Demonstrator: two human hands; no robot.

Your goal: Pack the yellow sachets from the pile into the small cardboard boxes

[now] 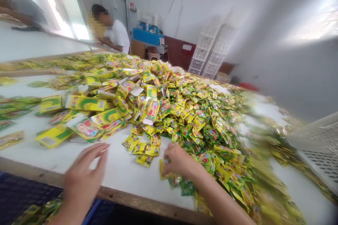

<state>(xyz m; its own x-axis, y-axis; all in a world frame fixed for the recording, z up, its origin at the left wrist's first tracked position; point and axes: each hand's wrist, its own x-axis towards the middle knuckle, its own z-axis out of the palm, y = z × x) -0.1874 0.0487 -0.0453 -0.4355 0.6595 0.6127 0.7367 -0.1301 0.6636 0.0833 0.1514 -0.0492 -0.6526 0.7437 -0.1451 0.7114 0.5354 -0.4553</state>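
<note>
My left hand (84,174) is above the near edge of the white table, blurred. Its thumb and fingers are stretched forward, and I see nothing between them. Just beyond it lie yellow-green cardboard boxes (87,128) with a red fruit picture. My right hand (176,160) has its fingers curled down at the near side of the heap, round a small yellow packet (161,169). Between the hands, several loose yellow packets (144,149) lie on the table. Beside the right hand spreads a big pile of small green and yellow packets (200,119).
A wooden rim (113,195) edges the table. Below it at left is a dark blue crate (29,190) with packets inside. A white perforated basket (320,151) stands at right. Stacked white crates (203,52) are by the wall. A person in white (120,35) is at the far side.
</note>
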